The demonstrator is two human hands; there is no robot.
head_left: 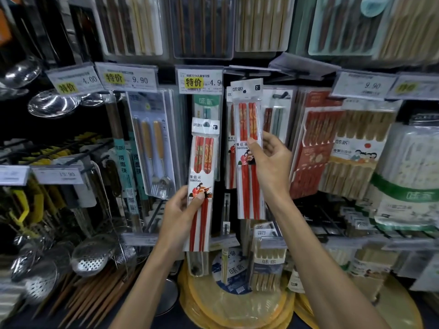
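Nearest the camera, two bare forearms rise from the bottom edge. The left hand (180, 210) grips a left chopstick pack (204, 162) by its lower half, thumb pressed on the printed label at the front and fingers wrapped behind. The right hand (273, 162) is held higher and pinches a right chopstick pack (247, 119) near its middle, thumb on the front and fingers curled behind the right edge.

Both packs are long, flat sleeves of clear glossy plastic with a white card header. Each holds smooth red chopsticks with gold patterning near the thick ends. Their long axes run almost upright, with headers up and the narrow tips pointing down. The left pack leans slightly, its top to the right. It sits lower and just left of the other, the two apart, both in the air in front of the display.

Below the hands lies a stack of round yellow mats (237, 305). To the lower left are perforated steel skimmers (92, 257) and loose wooden sticks (95, 293).

Behind stands a store rack of black hooks. It is hung with a boxed cutlery set (154, 150), pale bamboo chopstick packs (356, 150) and shiny ladles (52, 104). White price tags (200, 81) with yellow stickers run along the rail above.
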